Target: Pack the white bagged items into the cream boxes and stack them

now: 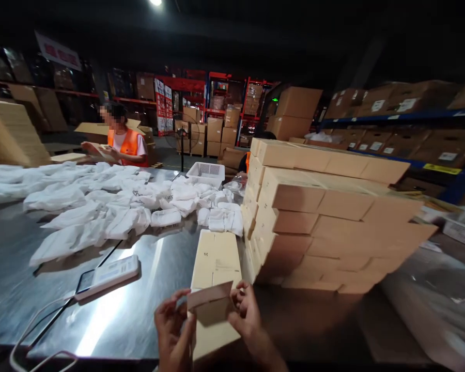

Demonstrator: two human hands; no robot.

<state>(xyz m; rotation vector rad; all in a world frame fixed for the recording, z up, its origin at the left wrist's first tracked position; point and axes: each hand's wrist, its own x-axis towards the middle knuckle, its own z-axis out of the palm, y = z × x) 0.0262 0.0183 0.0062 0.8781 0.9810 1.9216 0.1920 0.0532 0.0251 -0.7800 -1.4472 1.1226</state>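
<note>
Left hand (174,328) has bent fingers at the left edge of a tan carton (213,336), thumb and fingertips gripping around the flap's end. Right hand (250,318) grips the opposite edge, fingers curled in, thumb over the front panel. Carton is at the near edge of the table, between both hands. Plain matte cardboard, straight edges, narrow flap (210,295) raised and tilted, darker and pinkish on the side facing the camera, casting a shadow on the panel below. Lower panel pale tan, no print visible.

Just beyond, in line with it, a tan printed panel (218,253) lies flat: short dark slits at both ends, small dark mark left of centre, fine print lower right, too small to read. Cannot tell if it is a separate box or part of the same one.

Right of that, a tall stack of cartons (313,222), same tan board, layers unevenly offset. Left, on the shiny metal table (19,289), a white-cased device (112,274) with a white cable (21,336). Further back, a wide spread of white packets (124,219), some with dark print, then a white perforated basket (206,174).

Across the table, a co-worker in an orange vest (128,143) holds something tan. Behind: a black stand fan (182,142), red racking (207,85), boxes on blue shelving (395,116) at right.
</note>
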